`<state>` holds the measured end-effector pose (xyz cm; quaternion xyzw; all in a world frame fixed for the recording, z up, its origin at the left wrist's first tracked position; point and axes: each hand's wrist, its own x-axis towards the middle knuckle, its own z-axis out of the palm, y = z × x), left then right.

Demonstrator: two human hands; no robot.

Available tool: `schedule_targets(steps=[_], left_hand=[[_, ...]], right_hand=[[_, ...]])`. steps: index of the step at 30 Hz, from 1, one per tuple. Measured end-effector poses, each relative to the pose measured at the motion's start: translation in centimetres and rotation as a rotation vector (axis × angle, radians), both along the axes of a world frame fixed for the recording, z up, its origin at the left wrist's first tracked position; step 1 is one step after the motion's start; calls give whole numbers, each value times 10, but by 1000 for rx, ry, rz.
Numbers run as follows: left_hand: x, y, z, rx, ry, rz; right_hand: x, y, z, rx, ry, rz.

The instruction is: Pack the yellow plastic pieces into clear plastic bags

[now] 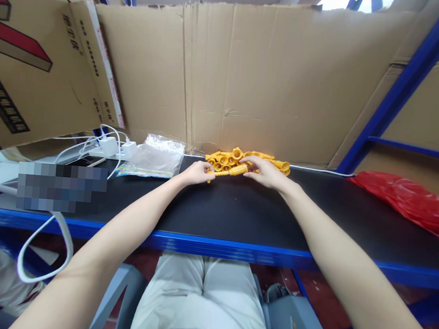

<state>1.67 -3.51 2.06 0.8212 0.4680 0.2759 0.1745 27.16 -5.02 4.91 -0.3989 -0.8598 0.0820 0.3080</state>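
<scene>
A yellow plastic piece [237,170], with a thin stem and a thicker ribbed end, lies level between my two hands. My left hand [196,173] pinches its thin stem at the left. At the thicker right end, the thumb and fingers of my right hand [263,173] close around it. Right behind it is a pile of similar yellow pieces [237,154], several with their round hollow ends facing me. My right hand hides part of that pile.
The black tabletop [234,211] has a blue front rail [231,247]. A clear plastic bag [151,156] lies left of the pile, near white chargers [109,146] and cables. A red plastic bag [410,200] sits at the right. Cardboard [271,82] stands behind.
</scene>
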Motion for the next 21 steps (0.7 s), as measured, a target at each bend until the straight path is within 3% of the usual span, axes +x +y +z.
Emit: schedule_targets(steps=[3, 10, 13, 16, 21], left_hand=[[1, -2, 2, 43, 24, 9], [3, -13, 14, 319, 181, 101], [3, -13, 13, 334, 223, 125], [3, -11, 10, 327, 258, 144], [3, -12, 9, 376, 259, 139]], right_hand=[[-1, 0, 1, -35, 47, 26], [-5, 4, -8, -292, 222, 7], [-5, 5, -10, -412, 272, -2], [-1, 5, -10, -531, 296, 79], [4, 4, -7, -565, 326, 139]])
